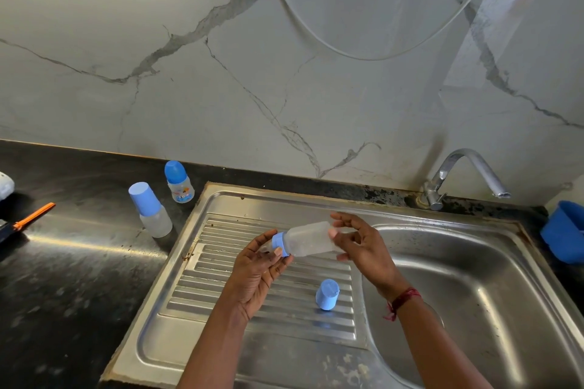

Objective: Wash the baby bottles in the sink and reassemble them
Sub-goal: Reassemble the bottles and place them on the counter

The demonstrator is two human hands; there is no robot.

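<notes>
Baby bottle [311, 238] held level above the ribbed drainboard [252, 303], long axis running left to right, blue collar [280, 245] end toward the left hand [257, 265], base toward the right hand [360, 246]. Left fingers curled and pinching the collar; right fingertips pressed around the base. Loose blue cap [327, 295] standing on the drainboard just below, nearer the right wrist. Two capped bottles [150, 209] upright on the dark surface [79, 262] near the sink's back-left corner. Likely twisting the collar next.
</notes>
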